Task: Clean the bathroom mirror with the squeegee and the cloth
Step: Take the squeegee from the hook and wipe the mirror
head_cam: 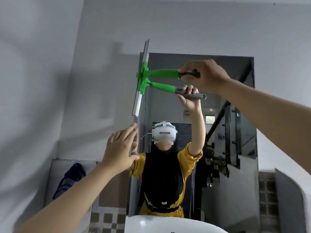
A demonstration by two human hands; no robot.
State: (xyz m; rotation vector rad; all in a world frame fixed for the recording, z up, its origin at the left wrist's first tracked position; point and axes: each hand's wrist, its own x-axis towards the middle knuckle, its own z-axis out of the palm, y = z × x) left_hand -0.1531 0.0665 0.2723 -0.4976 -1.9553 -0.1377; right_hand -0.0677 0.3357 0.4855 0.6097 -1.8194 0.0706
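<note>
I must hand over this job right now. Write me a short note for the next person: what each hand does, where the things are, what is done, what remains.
Right hand: grips the black end of the green squeegee, blade upright at the mirror's upper left edge.
Left hand: open, fingers straight along the mirror's left edge, lower down.
Cloth: none in either hand; a dark blue fabric hangs at the lower left, it may be the cloth.
Done: cannot tell how much glass is wiped.
Left: squeegee across the glass, then wipe with the cloth.
</note>
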